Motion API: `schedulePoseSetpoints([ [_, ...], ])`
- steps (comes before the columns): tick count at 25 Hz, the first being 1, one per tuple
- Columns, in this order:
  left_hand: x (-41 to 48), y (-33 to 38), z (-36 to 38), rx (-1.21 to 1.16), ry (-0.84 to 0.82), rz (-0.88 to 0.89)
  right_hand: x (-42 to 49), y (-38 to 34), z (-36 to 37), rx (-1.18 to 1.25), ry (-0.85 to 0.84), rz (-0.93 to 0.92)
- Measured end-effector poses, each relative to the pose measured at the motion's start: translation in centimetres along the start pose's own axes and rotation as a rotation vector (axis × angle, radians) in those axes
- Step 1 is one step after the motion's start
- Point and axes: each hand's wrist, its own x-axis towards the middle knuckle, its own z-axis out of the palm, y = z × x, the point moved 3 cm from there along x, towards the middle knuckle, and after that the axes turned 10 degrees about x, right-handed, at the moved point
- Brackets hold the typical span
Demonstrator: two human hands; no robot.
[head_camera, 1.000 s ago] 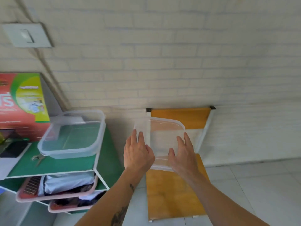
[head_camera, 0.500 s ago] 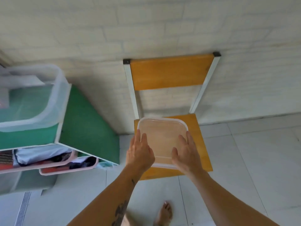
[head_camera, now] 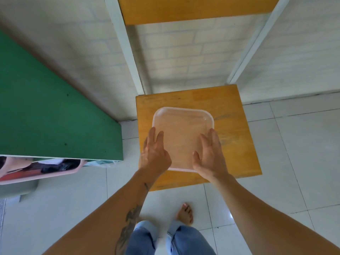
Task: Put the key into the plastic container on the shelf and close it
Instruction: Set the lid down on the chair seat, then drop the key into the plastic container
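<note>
A clear plastic lid (head_camera: 181,133) lies flat over the yellow wooden seat of a chair (head_camera: 233,137). My left hand (head_camera: 153,153) grips the lid's near left edge and my right hand (head_camera: 210,155) grips its near right edge, fingers spread along the sides. Whether the lid rests on the seat or hovers just above it, I cannot tell. The plastic container and the key are out of view; only the green side (head_camera: 55,111) of the shelf unit shows at the left.
The chair stands against a pale brick wall, its white frame (head_camera: 128,52) and yellow backrest (head_camera: 193,8) above the seat. Pink trays (head_camera: 40,173) with dark items sit under the green shelf. White floor tiles surround the chair; my bare foot (head_camera: 184,213) and jeans are below.
The view has tilted down and the shelf top with the container has left the frame. Both hands have lowered the lid from in front of the wall to the chair seat.
</note>
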Motion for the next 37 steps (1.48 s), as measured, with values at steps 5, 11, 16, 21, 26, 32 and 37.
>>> schedulePoseSetpoints([
  [5, 0.1, 0.5, -1.4, -0.065, -0.082, -0.101, 0.0, -0.8, -0.7, -0.126, -0.071, 0.079],
  [11, -2.2, 1.5, -10.1, -0.183, -0.118, -0.209, -2.4, -7.5, -5.7, -0.049, -0.124, 0.057],
  [16, -7.5, 2.1, -19.8, -0.280, -0.031, -0.252, -6.6, -14.9, -12.1, -0.009, -0.195, -0.024],
  [21, -13.1, 2.5, -28.8, -0.246, 0.119, -0.220, -9.7, -22.6, -18.2, 0.009, -0.186, -0.236],
  [26, -17.1, 0.6, -35.6, -0.282, 0.302, -0.219, -11.3, -30.4, -20.1, 0.057, -0.135, -0.421],
  [32, -19.9, -6.0, -41.2, -0.314, 0.497, -0.224, -12.9, -39.8, -18.2, 0.043, -0.143, -0.599],
  [37, -20.1, -13.9, -43.9, -0.370, 0.581, -0.252, -13.1, -47.7, -14.2, 0.007, -0.128, -0.678],
])
